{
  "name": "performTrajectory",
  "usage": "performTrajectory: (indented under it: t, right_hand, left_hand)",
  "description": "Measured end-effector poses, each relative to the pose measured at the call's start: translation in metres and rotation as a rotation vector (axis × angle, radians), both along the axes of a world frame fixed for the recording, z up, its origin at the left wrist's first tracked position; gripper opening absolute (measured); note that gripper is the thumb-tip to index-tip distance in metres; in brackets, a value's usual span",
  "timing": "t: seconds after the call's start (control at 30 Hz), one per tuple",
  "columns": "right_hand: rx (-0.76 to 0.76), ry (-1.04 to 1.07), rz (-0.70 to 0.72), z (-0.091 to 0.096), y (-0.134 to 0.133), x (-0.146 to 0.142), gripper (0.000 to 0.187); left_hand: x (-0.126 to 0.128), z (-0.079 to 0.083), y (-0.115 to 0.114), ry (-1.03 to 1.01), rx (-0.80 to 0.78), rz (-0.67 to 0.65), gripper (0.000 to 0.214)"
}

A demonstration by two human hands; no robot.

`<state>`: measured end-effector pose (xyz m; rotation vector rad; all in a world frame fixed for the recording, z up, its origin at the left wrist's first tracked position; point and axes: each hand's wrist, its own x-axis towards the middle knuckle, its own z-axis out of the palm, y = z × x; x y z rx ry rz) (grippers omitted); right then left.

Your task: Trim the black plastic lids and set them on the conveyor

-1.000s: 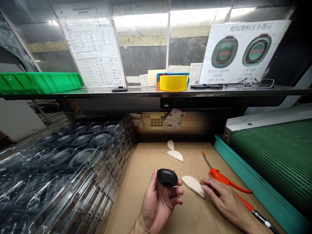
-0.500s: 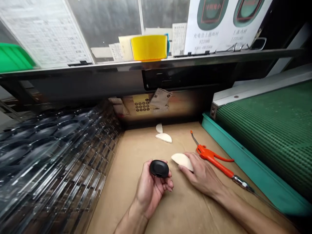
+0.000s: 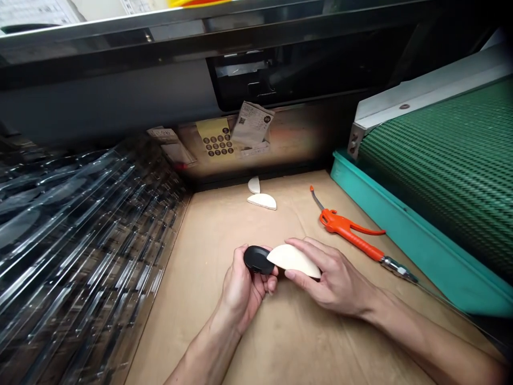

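Note:
My left hand (image 3: pixel 246 289) is closed around a small black oval shell (image 3: pixel 256 260), its hollow face turned up. A cream half-round pad (image 3: pixel 294 259), seemingly felt or foam, is gripped between thumb and fingers of my right hand (image 3: pixel 332 275). The pad's pointed left end meets or overlaps the right rim of the shell; whether they touch I cannot tell. Two similar pieces, a larger half-round pad (image 3: pixel 262 201) and a smaller half-round pad (image 3: pixel 254 185), lie on the cardboard beyond my hands.
An orange air blow gun (image 3: pixel 352 235) with a hose lies right of my hands on the cardboard (image 3: pixel 208 230). Behind it run a teal tray edge (image 3: pixel 377 219) and a green conveyor belt (image 3: pixel 449 133). Stacked clear plastic trays (image 3: pixel 88 256) rise on the left. A dark shelf (image 3: pixel 160 48) spans the back.
My right hand has brought the pad left to the black shell's rim, and my left hand has tilted the shell. The head view has dipped downward.

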<state>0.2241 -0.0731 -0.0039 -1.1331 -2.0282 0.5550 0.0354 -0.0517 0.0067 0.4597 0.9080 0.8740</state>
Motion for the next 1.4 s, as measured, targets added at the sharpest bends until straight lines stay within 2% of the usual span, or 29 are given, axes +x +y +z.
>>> performTrajectory:
  t: [0.1, 0.23, 0.37, 0.4, 0.53, 0.67, 0.8, 0.97, 1.07, 1.23, 1.33, 1.4]
  right_hand:
    - [-0.082, 0.046, 0.075, 0.004, 0.0, 0.0, 0.033]
    - [-0.089, 0.027, -0.037, 0.007, 0.0, -0.001, 0.033]
    - [-0.16, 0.083, 0.121, 0.01, 0.0, -0.001, 0.027]
    - [-0.159, 0.078, 0.125, 0.01, 0.0, -0.001, 0.026]
    - [-0.106, 0.003, -0.033, 0.012, -0.001, -0.002, 0.026]
    - [-0.138, 0.052, 0.087, 0.013, -0.001, -0.004, 0.025]
    - [-0.107, 0.006, -0.026, 0.013, -0.001, -0.004, 0.024]
    - [-0.118, 0.051, 0.075, 0.012, -0.001, -0.002, 0.021]
    - [-0.108, 0.017, -0.01, 0.011, -0.001, -0.002, 0.024]
    - [-0.113, 0.063, 0.079, 0.009, -0.002, -0.002, 0.026]
    - [-0.087, 0.019, -0.008, 0.008, -0.003, -0.001, 0.027]
    - [-0.093, 0.022, -0.01, 0.008, -0.003, -0.001, 0.026]
  left_hand:
    - [0.001, 0.001, -0.001, 0.014, 0.009, -0.01, 0.046]
    - [0.002, 0.0, -0.001, 0.03, 0.023, -0.023, 0.045]
    - [0.002, -0.001, -0.003, 0.043, 0.023, -0.032, 0.047]
    - [0.002, -0.001, -0.003, 0.044, 0.024, -0.033, 0.046]
    - [0.002, 0.001, -0.004, 0.059, 0.03, -0.028, 0.044]
    - [0.003, 0.001, -0.003, 0.052, 0.013, -0.034, 0.044]
    - [0.003, 0.001, -0.003, 0.068, 0.012, -0.016, 0.043]
    - [0.003, 0.001, -0.003, 0.055, 0.003, -0.035, 0.046]
    - [0.003, 0.001, -0.003, 0.065, 0.006, -0.023, 0.044]
    - [0.003, 0.001, -0.004, 0.049, 0.005, -0.036, 0.045]
    - [0.002, 0.0, -0.004, 0.055, 0.014, -0.024, 0.043]
    - [0.002, 0.0, -0.004, 0.055, 0.018, -0.027, 0.043]
